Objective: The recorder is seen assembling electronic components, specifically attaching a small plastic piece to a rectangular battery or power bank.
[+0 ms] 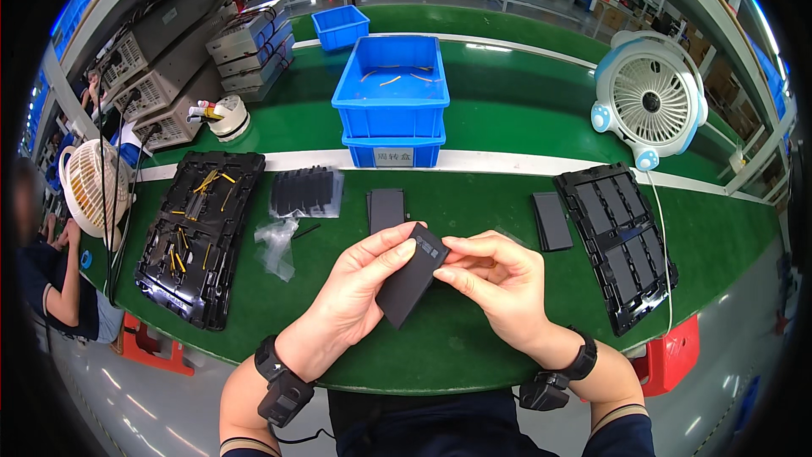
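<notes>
Over the near middle of the green table, a flat black rectangular block (410, 286) is tilted between my hands. My left hand (345, 289) grips its left side, with the thumb lying on the top face. At its upper right corner, the thumb and forefinger of my right hand (501, 286) pinch the edge; whether something small is also between them is hidden. A small greyish printed patch shows near that corner. Just beyond my hands lie similar black blocks (386, 208), and another short stack of dark blocks (552, 222) lies to the right.
A black tray (216, 288) with yellow strips lies left; another black tray (584, 195) holds dark blocks at right. Clear plastic (277, 250) and bagged black pieces (304, 193) lie left of centre. Blue bins (393, 106) and a fan (650, 100) stand behind. A person (63, 279) sits far left.
</notes>
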`<action>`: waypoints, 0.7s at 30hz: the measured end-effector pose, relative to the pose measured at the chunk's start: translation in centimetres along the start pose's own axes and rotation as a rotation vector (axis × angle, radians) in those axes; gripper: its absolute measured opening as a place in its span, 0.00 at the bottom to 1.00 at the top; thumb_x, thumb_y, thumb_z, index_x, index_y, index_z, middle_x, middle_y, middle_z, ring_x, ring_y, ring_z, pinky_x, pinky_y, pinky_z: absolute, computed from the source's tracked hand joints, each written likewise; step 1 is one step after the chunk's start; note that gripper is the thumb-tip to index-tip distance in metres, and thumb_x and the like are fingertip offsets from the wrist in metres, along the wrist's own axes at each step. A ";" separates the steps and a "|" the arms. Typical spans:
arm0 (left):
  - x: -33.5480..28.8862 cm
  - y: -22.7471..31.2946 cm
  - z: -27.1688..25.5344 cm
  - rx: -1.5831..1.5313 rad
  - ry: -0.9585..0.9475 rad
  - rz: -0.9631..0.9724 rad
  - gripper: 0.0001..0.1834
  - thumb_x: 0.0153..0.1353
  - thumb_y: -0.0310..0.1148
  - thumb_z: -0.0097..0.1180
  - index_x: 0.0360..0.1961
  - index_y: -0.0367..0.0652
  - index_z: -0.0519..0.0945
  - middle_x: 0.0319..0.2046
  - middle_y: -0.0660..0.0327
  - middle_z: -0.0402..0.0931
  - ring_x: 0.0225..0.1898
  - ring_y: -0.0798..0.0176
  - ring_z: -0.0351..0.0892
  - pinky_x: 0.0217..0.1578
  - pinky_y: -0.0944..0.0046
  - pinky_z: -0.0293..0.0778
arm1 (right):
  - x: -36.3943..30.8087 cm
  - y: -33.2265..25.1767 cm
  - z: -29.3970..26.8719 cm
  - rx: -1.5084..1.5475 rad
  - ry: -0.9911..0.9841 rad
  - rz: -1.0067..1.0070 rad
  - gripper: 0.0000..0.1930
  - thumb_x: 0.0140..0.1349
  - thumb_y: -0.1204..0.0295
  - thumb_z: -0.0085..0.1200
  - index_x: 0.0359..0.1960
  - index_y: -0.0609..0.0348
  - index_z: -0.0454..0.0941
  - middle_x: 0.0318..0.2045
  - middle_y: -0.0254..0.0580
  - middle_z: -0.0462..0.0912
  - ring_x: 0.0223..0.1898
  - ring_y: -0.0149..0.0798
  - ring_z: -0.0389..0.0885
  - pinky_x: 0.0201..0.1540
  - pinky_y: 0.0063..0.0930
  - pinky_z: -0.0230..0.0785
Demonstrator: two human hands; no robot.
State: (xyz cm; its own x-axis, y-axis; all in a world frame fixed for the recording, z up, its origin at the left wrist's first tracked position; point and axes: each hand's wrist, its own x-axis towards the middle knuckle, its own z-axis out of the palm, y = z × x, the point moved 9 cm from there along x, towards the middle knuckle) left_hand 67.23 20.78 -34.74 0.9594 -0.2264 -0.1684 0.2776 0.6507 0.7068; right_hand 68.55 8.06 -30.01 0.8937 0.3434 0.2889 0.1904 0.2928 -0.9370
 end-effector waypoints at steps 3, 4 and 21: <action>0.1 0.1 0.0 -0.004 -0.006 -0.005 0.13 0.61 0.28 0.54 0.48 0.41 0.76 0.42 0.62 0.77 0.42 0.71 0.77 0.46 0.71 0.75 | 0.0 -1.0 -0.2 -0.146 0.002 -0.108 0.13 0.51 0.84 0.59 0.41 0.66 0.79 0.36 0.42 0.80 0.38 0.34 0.81 0.43 0.23 0.77; 0.1 0.1 0.0 0.001 -0.001 0.001 0.13 0.61 0.28 0.54 0.48 0.41 0.76 0.42 0.62 0.77 0.42 0.71 0.77 0.46 0.71 0.75 | 0.0 -1.7 -0.3 -0.281 -0.008 -0.212 0.13 0.50 0.84 0.60 0.40 0.66 0.79 0.36 0.42 0.79 0.37 0.34 0.81 0.43 0.23 0.77; 0.3 0.4 -0.5 0.020 0.045 0.027 0.14 0.61 0.30 0.53 0.49 0.42 0.75 0.38 0.62 0.78 0.36 0.68 0.80 0.37 0.66 0.80 | 0.1 -2.1 -0.5 -0.253 -0.001 -0.234 0.14 0.49 0.84 0.61 0.39 0.64 0.78 0.36 0.41 0.77 0.38 0.33 0.80 0.44 0.26 0.78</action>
State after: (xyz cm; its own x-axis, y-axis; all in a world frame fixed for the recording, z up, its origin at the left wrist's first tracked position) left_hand 67.69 21.28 -34.89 0.9679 -0.1760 -0.1792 0.2509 0.6417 0.7248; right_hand 68.48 7.06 -28.12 0.8134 0.2945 0.5016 0.4848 0.1332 -0.8644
